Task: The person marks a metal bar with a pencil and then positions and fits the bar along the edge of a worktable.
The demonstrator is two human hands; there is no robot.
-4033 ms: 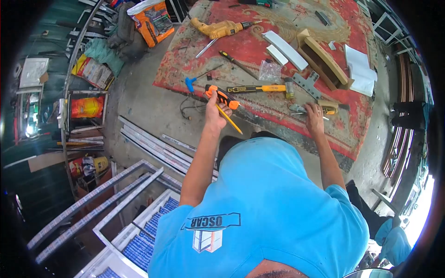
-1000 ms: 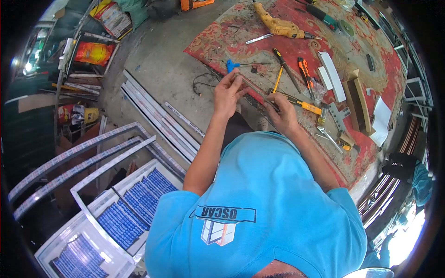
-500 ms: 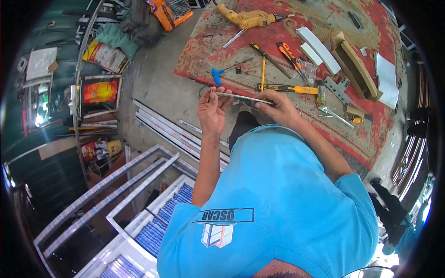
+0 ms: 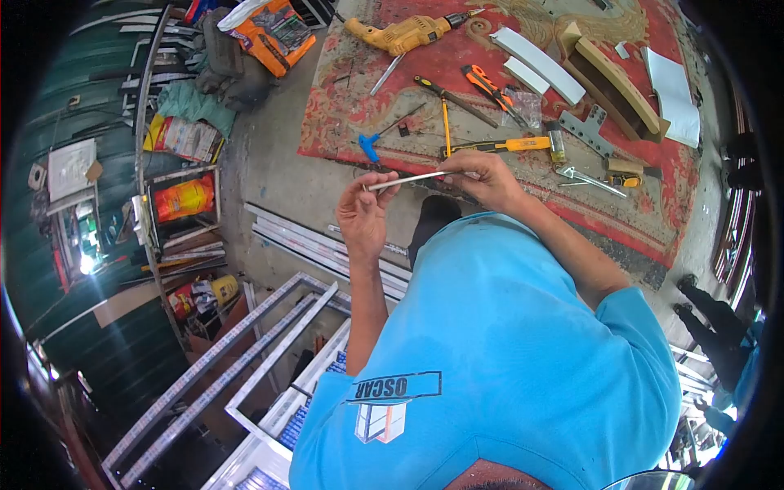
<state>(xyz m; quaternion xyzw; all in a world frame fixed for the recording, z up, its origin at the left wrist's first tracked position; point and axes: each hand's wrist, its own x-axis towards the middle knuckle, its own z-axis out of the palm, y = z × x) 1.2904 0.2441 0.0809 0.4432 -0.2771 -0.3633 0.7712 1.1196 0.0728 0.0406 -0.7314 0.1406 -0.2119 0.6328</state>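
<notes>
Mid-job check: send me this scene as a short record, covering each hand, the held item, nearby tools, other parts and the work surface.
Left hand: touches one end of a thin pale rod; grip unclear
Right hand: fingers closed on the rod's other end
Nearby tools: blue T-handle key, yellow pencil
Farther tools: yellow power drill, orange-and-black utility knife
Other parts: perforated metal plate, open cardboard box
Work surface: red patterned carpet

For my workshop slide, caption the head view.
Left hand and right hand hold a thin rod near a tool-strewn red carpet.
</notes>
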